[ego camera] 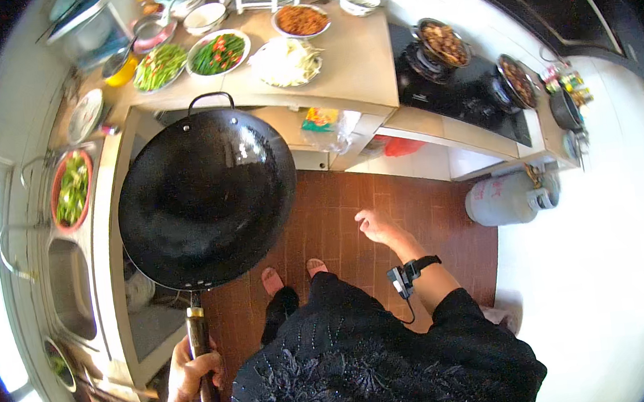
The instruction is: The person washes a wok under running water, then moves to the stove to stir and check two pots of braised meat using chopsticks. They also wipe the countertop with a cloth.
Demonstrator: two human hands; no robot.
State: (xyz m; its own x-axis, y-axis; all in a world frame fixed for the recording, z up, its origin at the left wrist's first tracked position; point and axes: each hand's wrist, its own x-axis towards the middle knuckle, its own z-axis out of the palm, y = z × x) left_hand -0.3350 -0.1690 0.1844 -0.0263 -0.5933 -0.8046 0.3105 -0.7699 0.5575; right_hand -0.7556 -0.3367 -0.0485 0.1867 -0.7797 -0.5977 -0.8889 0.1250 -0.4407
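Observation:
My left hand (190, 371) is closed around the wooden handle of a large black wok (209, 195). The wok hangs in front of me at the left, its dark inner side facing the camera and a loop handle at its far rim. My right hand (376, 226) is held over the brown floor with fingers loosely curled and nothing visible in it. Beyond the wok, the counter (361, 73) bears plates of sliced green vegetables (159, 67), green vegetables with red pieces (219, 53), pale shredded vegetables (287, 62) and an orange-brown food (302, 20).
At the right, a black gas hob (464, 98) holds two pans of browned food, with a gas cylinder (501, 200) below. A sink (71, 289) and a red basin (54, 197) of cut greens line the left. The counter edge passes close to the wok.

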